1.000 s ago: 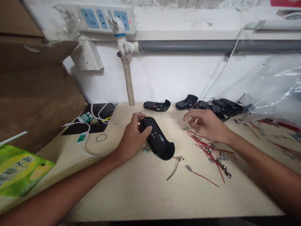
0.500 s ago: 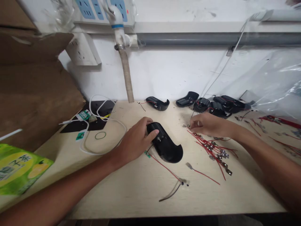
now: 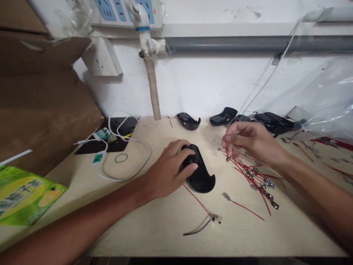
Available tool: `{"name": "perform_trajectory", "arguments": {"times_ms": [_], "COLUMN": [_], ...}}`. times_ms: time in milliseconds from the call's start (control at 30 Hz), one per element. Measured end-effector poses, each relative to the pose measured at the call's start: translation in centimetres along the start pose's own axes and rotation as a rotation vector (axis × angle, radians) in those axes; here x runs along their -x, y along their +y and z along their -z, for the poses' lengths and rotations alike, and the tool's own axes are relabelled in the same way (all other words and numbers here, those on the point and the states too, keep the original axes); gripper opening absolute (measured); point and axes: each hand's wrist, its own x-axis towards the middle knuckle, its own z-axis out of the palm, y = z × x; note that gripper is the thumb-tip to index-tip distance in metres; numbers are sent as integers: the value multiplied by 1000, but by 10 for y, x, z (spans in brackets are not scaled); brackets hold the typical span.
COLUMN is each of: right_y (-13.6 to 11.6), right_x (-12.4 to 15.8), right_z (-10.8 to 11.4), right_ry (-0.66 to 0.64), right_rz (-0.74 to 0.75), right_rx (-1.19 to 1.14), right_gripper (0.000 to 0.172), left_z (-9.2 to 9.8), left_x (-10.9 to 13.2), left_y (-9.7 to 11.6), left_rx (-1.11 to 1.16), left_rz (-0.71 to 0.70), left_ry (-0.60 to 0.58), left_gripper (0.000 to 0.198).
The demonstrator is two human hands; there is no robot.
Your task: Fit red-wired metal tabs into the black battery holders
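My left hand (image 3: 171, 167) grips a black plastic shell (image 3: 200, 176) lying on the pale wooden table (image 3: 154, 221), fingers curled over its near end. A red wire (image 3: 197, 198) trails from the shell toward me. My right hand (image 3: 249, 141) hovers just right of the shell, fingertips pinched on a red wire with a metal contact (image 3: 228, 158), lifted from a loose heap of red wires with metal contacts (image 3: 256, 176).
More black shells (image 3: 190, 120) (image 3: 271, 121) lie along the white wall. A white cable (image 3: 127, 154) loops at left beside cardboard (image 3: 41, 106) and a green carton (image 3: 24, 197). A clear plastic bag (image 3: 328, 99) sits at right. A power strip (image 3: 124, 11) hangs above.
My left hand slid the black shell rightward. My right hand closed from flat over the wire heap into a pinch and rose with one red wire.
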Motion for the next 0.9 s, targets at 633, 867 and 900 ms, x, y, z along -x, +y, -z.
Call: {"name": "perform_trajectory", "arguments": {"times_ms": [633,867,900], "right_y": [-3,-8,-8], "right_x": [5,13,13], "right_z": [-10,-17,-18], "right_ry": [107,51,29], "right_rz": [94,86,90], "right_rx": [-176,-379,-401], "right_gripper": [13,9,9], "left_z": [8,4,4], "left_x": [-1,1,0], "left_y": [4,1,1], "left_rx": [-100,-75,-60], "left_rz": [53,93,98], "left_ry": [112,156,153], "left_gripper": [23,28,29]}}
